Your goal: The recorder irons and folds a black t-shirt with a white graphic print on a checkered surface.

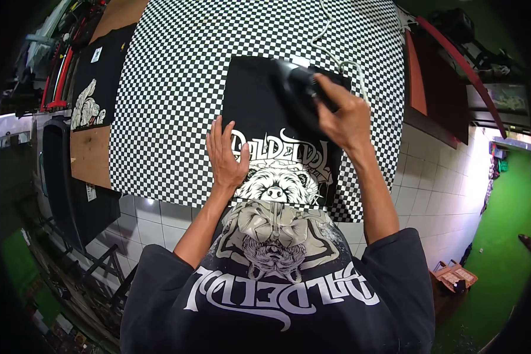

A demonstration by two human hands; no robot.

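A black T-shirt [253, 95] with a white printed bear and lettering lies folded into a rectangle in front of me, near the table's front edge. My right hand [345, 113] grips the handle of a dark clothes iron [298, 90], which is blurred over the shirt's upper right part. Whether its soleplate touches the fabric is hidden. My left hand [225, 155] lies palm down at the shirt's left edge beside the lettering, fingers slightly apart and holding nothing.
A black-and-white checked cloth [172, 88] covers the table. The iron's pale cord [325, 40] runs to the far edge. At left, another printed black shirt [101, 79] rests on a wooden board [90, 155]. A red-edged board [460, 66] stands at right.
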